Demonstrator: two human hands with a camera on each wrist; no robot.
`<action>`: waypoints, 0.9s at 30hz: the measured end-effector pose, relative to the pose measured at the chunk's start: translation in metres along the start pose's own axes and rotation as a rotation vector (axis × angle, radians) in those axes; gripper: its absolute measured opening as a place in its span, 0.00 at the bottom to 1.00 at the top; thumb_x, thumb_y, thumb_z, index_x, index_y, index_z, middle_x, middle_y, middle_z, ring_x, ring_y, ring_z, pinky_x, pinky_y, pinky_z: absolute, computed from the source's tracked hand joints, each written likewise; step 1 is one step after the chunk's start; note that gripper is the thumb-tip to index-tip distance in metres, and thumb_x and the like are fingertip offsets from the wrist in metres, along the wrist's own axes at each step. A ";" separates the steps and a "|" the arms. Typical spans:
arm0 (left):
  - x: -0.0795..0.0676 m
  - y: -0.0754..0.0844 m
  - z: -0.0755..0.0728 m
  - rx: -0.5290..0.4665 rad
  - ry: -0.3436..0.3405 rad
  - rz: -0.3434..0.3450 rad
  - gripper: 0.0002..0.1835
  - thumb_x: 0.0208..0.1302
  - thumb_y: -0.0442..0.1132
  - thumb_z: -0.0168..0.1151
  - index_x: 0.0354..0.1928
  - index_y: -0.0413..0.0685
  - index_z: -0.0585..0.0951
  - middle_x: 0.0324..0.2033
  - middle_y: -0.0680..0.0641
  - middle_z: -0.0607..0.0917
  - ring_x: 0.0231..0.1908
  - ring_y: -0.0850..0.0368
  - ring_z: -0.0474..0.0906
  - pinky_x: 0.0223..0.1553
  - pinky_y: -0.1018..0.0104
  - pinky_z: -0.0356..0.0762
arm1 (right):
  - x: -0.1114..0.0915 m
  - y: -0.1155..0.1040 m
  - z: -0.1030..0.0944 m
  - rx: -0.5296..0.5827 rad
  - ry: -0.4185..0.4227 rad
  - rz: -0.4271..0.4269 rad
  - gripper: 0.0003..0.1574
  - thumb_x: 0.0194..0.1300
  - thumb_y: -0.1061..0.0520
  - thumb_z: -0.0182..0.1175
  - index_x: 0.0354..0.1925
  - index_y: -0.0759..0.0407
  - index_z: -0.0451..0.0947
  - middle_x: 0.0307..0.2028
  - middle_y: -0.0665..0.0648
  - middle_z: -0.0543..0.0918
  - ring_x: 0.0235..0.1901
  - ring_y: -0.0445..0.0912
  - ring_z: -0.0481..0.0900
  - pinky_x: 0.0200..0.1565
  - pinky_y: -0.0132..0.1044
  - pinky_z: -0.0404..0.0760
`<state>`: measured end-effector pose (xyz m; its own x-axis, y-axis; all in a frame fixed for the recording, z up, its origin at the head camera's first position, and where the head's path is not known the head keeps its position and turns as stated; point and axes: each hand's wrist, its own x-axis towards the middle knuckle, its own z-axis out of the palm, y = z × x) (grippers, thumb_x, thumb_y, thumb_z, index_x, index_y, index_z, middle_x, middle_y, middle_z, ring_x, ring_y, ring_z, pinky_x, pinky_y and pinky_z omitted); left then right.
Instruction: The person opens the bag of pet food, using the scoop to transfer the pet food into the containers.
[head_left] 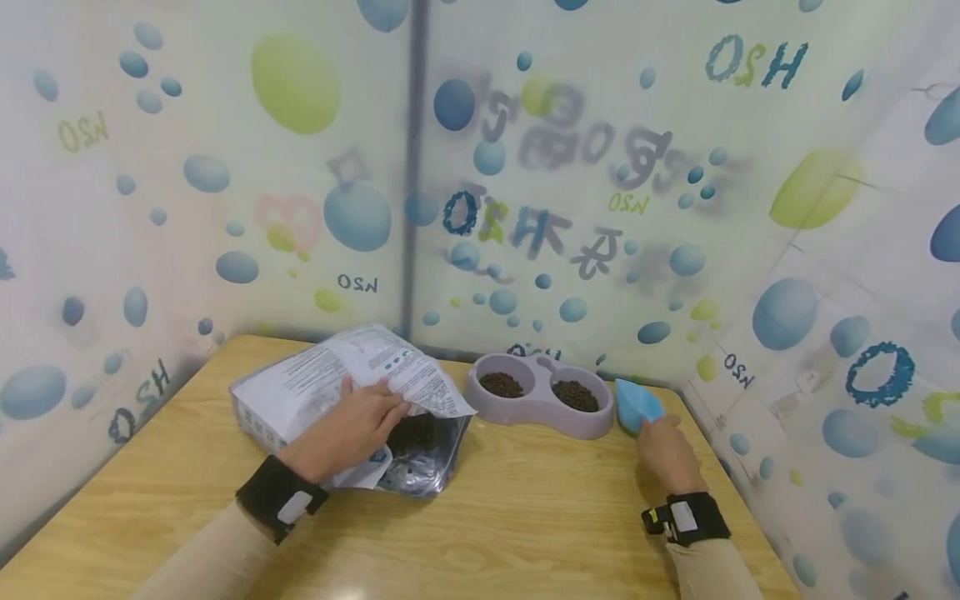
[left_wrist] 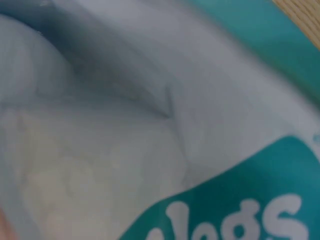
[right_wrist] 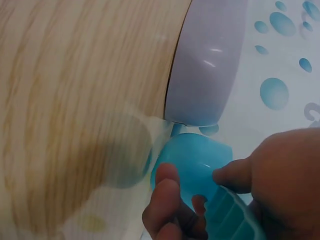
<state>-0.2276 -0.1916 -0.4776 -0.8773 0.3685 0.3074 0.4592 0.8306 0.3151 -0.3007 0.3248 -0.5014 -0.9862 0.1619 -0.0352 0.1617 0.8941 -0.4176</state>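
On the left of the table lies a white bag of dog food [head_left: 315, 379], its silver-lined mouth facing front right with brown kibble inside. My left hand [head_left: 360, 429] rests on the bag's upper side beside the mouth, fingers spread over the printed panel. The left wrist view shows only the bag's white and teal surface [left_wrist: 240, 200] close up. My right hand [head_left: 670, 454] grips a light blue scoop [head_left: 637, 404] by its ribbed handle [right_wrist: 230, 215]. The scoop's head is just right of the pale purple double bowl [head_left: 543, 408], and both bowl hollows hold brown kibble.
The wooden table [head_left: 540, 517] stands in a corner, with white curtains [head_left: 510, 208] printed with bubbles along its back and sides. The double bowl sits near the back edge, between bag and scoop. The scoop is close to the table's right edge.
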 end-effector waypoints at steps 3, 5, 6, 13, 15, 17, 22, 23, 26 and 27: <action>0.000 -0.001 0.000 -0.002 0.002 0.001 0.20 0.94 0.44 0.55 0.62 0.41 0.92 0.68 0.33 0.91 0.80 0.23 0.77 0.79 0.01 0.47 | 0.001 0.002 0.001 -0.007 -0.019 0.005 0.43 0.94 0.50 0.34 0.71 0.97 0.48 0.55 0.96 0.81 0.57 0.86 0.87 0.55 0.79 0.88; 0.000 -0.001 0.000 0.000 0.004 0.002 0.19 0.94 0.44 0.55 0.62 0.42 0.93 0.67 0.34 0.92 0.80 0.23 0.78 0.79 0.01 0.47 | 0.002 0.004 0.001 -0.011 -0.026 -0.001 0.44 0.93 0.50 0.36 0.72 0.97 0.47 0.56 0.95 0.81 0.57 0.85 0.87 0.56 0.77 0.88; 0.000 -0.001 -0.001 0.002 0.003 0.003 0.19 0.94 0.44 0.55 0.61 0.43 0.93 0.66 0.34 0.92 0.80 0.24 0.78 0.79 0.01 0.47 | 0.002 0.004 0.002 -0.013 -0.026 -0.009 0.44 0.93 0.51 0.37 0.72 0.98 0.47 0.55 0.95 0.81 0.56 0.84 0.87 0.55 0.77 0.89; 0.000 -0.001 0.000 0.003 -0.006 0.002 0.19 0.94 0.44 0.55 0.60 0.44 0.93 0.65 0.36 0.92 0.80 0.24 0.78 0.79 0.01 0.48 | -0.002 0.008 0.001 -0.012 -0.005 -0.086 0.39 0.90 0.51 0.46 0.62 0.95 0.64 0.39 0.78 0.83 0.38 0.65 0.86 0.38 0.56 0.88; 0.000 -0.001 0.000 0.001 -0.006 0.002 0.19 0.94 0.44 0.55 0.60 0.44 0.93 0.66 0.36 0.92 0.80 0.24 0.78 0.79 0.01 0.47 | -0.003 0.009 0.000 0.004 -0.001 -0.090 0.34 0.90 0.50 0.49 0.57 0.89 0.69 0.36 0.72 0.80 0.35 0.62 0.84 0.35 0.51 0.85; 0.001 -0.001 -0.001 -0.001 -0.007 0.002 0.19 0.94 0.44 0.55 0.61 0.44 0.93 0.66 0.36 0.92 0.80 0.24 0.78 0.79 0.01 0.48 | -0.003 0.010 0.000 0.013 0.004 -0.093 0.32 0.89 0.49 0.51 0.54 0.84 0.70 0.34 0.68 0.78 0.33 0.59 0.82 0.33 0.47 0.82; 0.000 -0.001 -0.002 -0.010 -0.009 -0.001 0.19 0.94 0.45 0.55 0.62 0.45 0.93 0.68 0.36 0.91 0.81 0.24 0.77 0.79 0.01 0.48 | -0.003 0.009 -0.001 -0.002 0.023 -0.099 0.35 0.89 0.48 0.54 0.56 0.87 0.68 0.34 0.71 0.80 0.33 0.60 0.84 0.32 0.49 0.83; 0.000 -0.001 -0.002 -0.008 -0.009 -0.001 0.19 0.94 0.45 0.55 0.62 0.45 0.93 0.68 0.36 0.91 0.81 0.24 0.77 0.79 0.01 0.48 | -0.004 0.008 -0.001 -0.013 0.035 -0.095 0.37 0.89 0.48 0.54 0.57 0.88 0.67 0.36 0.74 0.81 0.34 0.63 0.85 0.33 0.52 0.85; 0.000 -0.001 -0.002 -0.003 -0.007 0.000 0.19 0.94 0.45 0.55 0.62 0.46 0.93 0.68 0.35 0.92 0.81 0.24 0.78 0.79 0.01 0.49 | -0.007 0.002 -0.001 -0.051 0.095 -0.074 0.41 0.88 0.46 0.55 0.60 0.91 0.66 0.44 0.85 0.81 0.44 0.77 0.87 0.43 0.68 0.89; 0.000 -0.001 -0.002 0.001 -0.007 0.002 0.19 0.94 0.45 0.55 0.61 0.46 0.93 0.68 0.35 0.92 0.80 0.24 0.78 0.78 0.01 0.49 | -0.008 0.000 -0.001 -0.063 0.119 -0.069 0.41 0.88 0.46 0.56 0.59 0.91 0.66 0.47 0.88 0.80 0.48 0.82 0.85 0.47 0.73 0.88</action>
<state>-0.2282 -0.1930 -0.4764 -0.8776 0.3727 0.3015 0.4605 0.8303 0.3138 -0.2927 0.3239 -0.4997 -0.9844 0.1439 0.1012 0.0990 0.9287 -0.3574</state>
